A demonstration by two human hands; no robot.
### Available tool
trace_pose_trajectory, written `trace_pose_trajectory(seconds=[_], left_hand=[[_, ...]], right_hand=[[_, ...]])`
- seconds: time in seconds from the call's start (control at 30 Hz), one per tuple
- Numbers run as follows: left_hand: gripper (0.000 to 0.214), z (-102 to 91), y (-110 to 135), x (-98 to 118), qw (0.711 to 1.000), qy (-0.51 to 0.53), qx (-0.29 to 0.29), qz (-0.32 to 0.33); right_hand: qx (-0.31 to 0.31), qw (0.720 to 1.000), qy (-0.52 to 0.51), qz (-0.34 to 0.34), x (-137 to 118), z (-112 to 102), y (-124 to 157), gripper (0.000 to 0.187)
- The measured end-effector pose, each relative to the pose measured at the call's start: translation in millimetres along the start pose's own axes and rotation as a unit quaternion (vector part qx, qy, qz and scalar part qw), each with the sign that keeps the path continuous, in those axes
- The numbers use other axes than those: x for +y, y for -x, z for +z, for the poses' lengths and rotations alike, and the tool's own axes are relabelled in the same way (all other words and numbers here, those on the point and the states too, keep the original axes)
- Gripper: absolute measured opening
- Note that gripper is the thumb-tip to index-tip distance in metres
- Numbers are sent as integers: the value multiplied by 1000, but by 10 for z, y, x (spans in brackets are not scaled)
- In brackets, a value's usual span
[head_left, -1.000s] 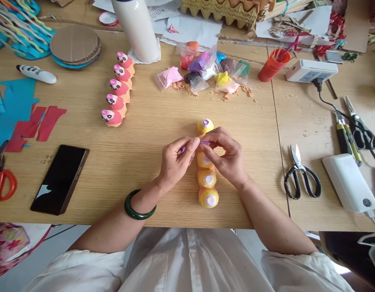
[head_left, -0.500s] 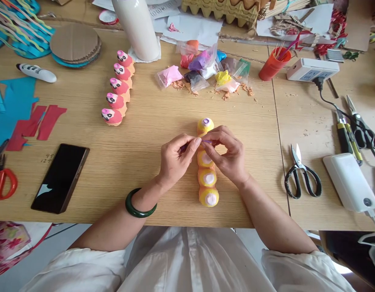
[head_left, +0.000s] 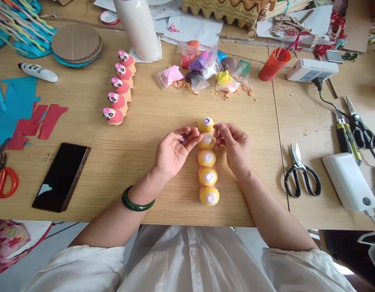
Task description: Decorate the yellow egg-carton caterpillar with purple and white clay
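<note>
A yellow-orange egg-carton caterpillar [head_left: 208, 162] with white and purple clay spots lies lengthwise on the wooden table [head_left: 151, 121]. My left hand [head_left: 172, 151] rests just left of its upper end, fingers curled, thumb and fingertips pinching a small purple clay bit [head_left: 182, 139]. My right hand [head_left: 232, 147] sits just right of the same end, its fingers curled in a pinch; what it holds is too small to name. A green bangle [head_left: 135, 200] circles my left wrist.
A pink caterpillar [head_left: 118, 93] stands at upper left, a black phone [head_left: 61, 177] at left. Clay bags [head_left: 202, 69], a white bottle [head_left: 138, 28] and a red cup [head_left: 271, 65] lie behind. Scissors [head_left: 301, 174], a power bank [head_left: 348, 182] and a power strip [head_left: 311, 69] are on the right.
Both hands have drawn apart from over the caterpillar, left hand to the left and right hand to the right, uncovering the segment they hid. The purple clay strip between them has separated.
</note>
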State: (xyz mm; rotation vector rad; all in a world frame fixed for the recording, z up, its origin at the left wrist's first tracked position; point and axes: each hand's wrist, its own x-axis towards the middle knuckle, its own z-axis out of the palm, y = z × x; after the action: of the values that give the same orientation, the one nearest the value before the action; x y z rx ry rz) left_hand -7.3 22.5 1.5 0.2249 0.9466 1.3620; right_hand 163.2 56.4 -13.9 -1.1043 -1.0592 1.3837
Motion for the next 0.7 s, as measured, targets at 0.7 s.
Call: trace_pose_trajectory(seconds=[0.7], left_hand=[[32, -217, -164, 4, 996, -62, -26, 63]], right_hand=[[8, 1000, 0, -26, 120, -60, -73, 44]])
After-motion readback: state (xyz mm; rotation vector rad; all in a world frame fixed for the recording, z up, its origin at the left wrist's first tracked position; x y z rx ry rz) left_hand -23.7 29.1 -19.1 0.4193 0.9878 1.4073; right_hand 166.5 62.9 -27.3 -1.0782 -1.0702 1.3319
